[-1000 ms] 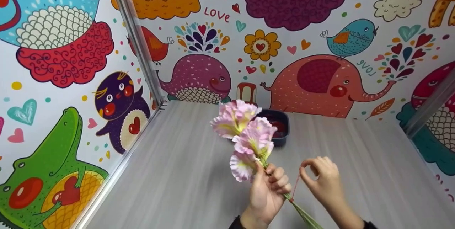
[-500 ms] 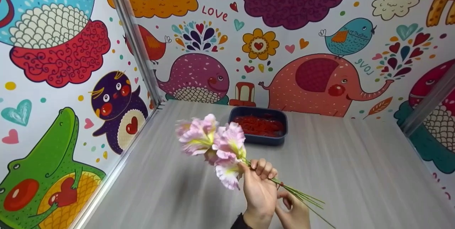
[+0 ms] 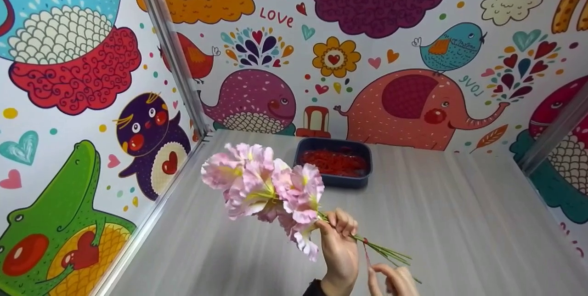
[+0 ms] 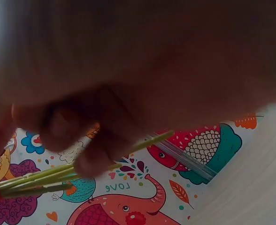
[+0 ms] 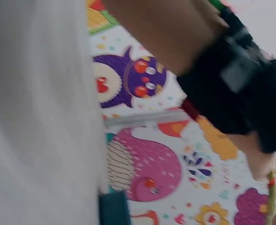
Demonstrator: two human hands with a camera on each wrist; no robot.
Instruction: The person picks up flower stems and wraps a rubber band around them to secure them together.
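Observation:
A bunch of pale pink artificial flowers [image 3: 257, 185] leans to the left in the head view, above the table. My left hand [image 3: 339, 252] grips its thin green stems [image 3: 388, 253] just below the blooms. Beneath that hand, a red string [image 3: 366, 253] is wound around the stems and its tail hangs toward me. My right hand [image 3: 394, 281], partly cut off by the lower edge, pinches this tail between thumb and finger. The left wrist view shows the stem ends [image 4: 39, 180] and the red wrap, behind blurred fingers.
A dark blue box [image 3: 344, 181] filled with red strands stands on the grey tabletop [image 3: 459, 204] near the back wall. Cartoon-printed walls close in the table at the back and sides.
The flowers have swung left and lower, uncovering the blue box. My right hand went from right of the stems to below them, and the string now runs downward from the wrap.

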